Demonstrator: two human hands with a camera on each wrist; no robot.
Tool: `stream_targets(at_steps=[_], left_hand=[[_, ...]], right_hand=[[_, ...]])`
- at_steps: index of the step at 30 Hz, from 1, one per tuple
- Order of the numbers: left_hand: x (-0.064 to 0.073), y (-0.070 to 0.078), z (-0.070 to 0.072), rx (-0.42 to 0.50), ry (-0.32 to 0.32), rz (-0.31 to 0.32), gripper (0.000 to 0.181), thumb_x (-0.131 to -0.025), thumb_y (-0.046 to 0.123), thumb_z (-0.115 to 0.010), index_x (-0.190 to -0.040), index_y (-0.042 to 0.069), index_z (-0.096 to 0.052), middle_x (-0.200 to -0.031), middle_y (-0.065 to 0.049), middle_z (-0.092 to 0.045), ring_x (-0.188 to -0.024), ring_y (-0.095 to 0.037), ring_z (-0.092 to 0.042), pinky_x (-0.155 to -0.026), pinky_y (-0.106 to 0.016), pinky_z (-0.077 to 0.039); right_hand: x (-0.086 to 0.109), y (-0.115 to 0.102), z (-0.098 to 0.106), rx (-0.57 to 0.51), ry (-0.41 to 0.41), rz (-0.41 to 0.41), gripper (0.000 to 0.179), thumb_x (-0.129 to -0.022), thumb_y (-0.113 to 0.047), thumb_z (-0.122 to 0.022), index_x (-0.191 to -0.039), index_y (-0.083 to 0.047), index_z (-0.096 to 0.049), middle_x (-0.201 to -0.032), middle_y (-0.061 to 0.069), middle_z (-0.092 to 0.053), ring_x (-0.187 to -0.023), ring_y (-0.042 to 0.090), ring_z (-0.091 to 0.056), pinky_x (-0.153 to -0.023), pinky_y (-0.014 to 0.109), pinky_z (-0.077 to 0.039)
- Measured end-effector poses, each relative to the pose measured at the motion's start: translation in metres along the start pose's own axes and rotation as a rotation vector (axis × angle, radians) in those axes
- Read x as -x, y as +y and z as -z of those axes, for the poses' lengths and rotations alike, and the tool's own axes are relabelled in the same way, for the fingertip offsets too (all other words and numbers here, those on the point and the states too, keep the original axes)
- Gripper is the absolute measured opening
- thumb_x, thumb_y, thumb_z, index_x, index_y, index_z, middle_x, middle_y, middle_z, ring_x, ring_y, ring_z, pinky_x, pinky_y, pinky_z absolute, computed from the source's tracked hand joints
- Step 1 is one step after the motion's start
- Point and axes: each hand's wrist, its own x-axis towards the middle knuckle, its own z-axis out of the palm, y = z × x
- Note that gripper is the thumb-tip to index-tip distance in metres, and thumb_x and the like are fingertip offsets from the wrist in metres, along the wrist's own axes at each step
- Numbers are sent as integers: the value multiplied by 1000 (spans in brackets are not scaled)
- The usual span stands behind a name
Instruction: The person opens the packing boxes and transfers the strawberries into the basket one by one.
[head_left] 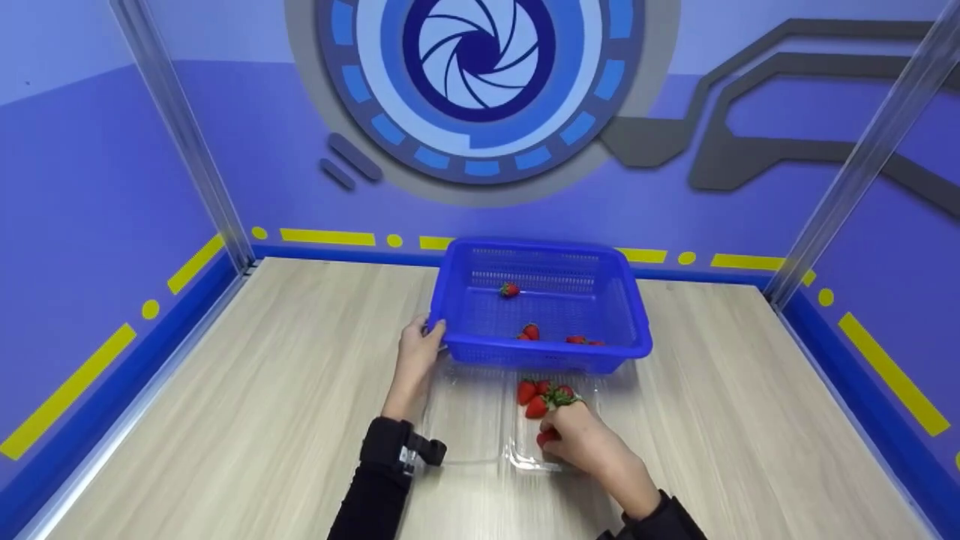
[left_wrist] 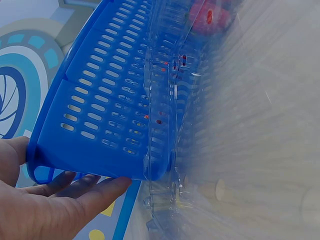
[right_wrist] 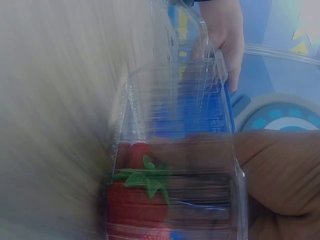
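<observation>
My left hand [head_left: 417, 356] grips the left front corner of a blue perforated basket [head_left: 540, 352], thumb at the rim and fingers under it in the left wrist view. Down inside the right half of an opened clear plastic clamshell box [head_left: 529, 463], my right hand [head_left: 589, 442] pinches a red strawberry [head_left: 546, 438] near the front wall. Just beyond the fingers, several strawberries [head_left: 535, 406] with green leaves sit together in that half. Through the clear wall, the right wrist view shows a strawberry [right_wrist: 137, 205] close to the fingers.
Several more strawberries lie in the basket, one strawberry [head_left: 509, 289] toward its back. The clamshell's other half [head_left: 465, 427] lies flat on the left, between my forearms. Blue printed panels [head_left: 225, 150] enclose the wooden table [head_left: 300, 390] at the back and sides.
</observation>
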Motion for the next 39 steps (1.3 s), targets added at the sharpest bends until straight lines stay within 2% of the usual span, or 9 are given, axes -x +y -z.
stream_targets(at_steps=[4, 9, 15, 19, 23, 29, 39], left_hand=[[0, -1, 0, 18, -9, 5, 40, -106, 13, -51, -142, -4, -51, -130, -28, -60, -102, -24, -66, -97, -49, -52], [0, 0, 1, 35, -18, 14, 40, -106, 14, -51, -142, -4, -50, -132, -29, -59, -105, -25, -65, -99, -49, -50], [0, 0, 0, 66, -28, 25, 42, -107, 14, -50, -144, -4, -48, -134, -28, -57, -107, -26, -64, -100, -50, -49], [0, 1, 0, 16, -13, 23, 41, -106, 15, -51, -143, -4, -49, -133, -27, -59, -109, -27, -64, -100, -49, -50], [-1, 2, 0, -34, 16, 33, 40, -105, 16, -53, -141, -3, -52, -130, -24, -62, -109, -28, -65, -99, -48, -52], [-1, 1, 0, -32, 17, 34, 40, -106, 15, -52, -141, -4, -52, -128, -25, -62, -104, -25, -65, -99, -50, -51], [0, 3, 0, -28, 20, 29, 38, -106, 15, -52, -138, -4, -54, -125, -24, -63, -103, -24, -64, -99, -50, -50]], right_hand=[[1, -3, 5, -61, 20, -49, 12, -79, 2, -81, -89, 2, -75, -82, 8, -73, -74, 17, -65, -65, 32, -54], [4, -12, 20, -70, 81, -69, 13, -81, 3, -78, -92, 0, -75, -82, 5, -72, -74, 14, -63, -65, 30, -53], [15, -24, 47, -36, 230, -21, 16, -82, 5, -78, -96, 0, -72, -88, 8, -73, -76, 15, -66, -64, 27, -55], [24, -34, 64, -28, 309, -24, 18, -83, 4, -79, -98, -2, -72, -92, 7, -73, -77, 17, -68, -65, 28, -57], [31, -45, 76, -45, 330, -68, 21, -85, -1, -79, -105, -4, -73, -101, 6, -74, -85, 18, -71, -73, 34, -59], [39, -58, 86, 14, 380, -117, 24, -84, -4, -81, -107, -7, -75, -103, 2, -74, -97, 21, -69, -82, 38, -58], [46, -64, 94, 26, 422, -105, 27, -83, -1, -82, -110, -5, -76, -108, 5, -75, -103, 25, -70, -86, 39, -58]])
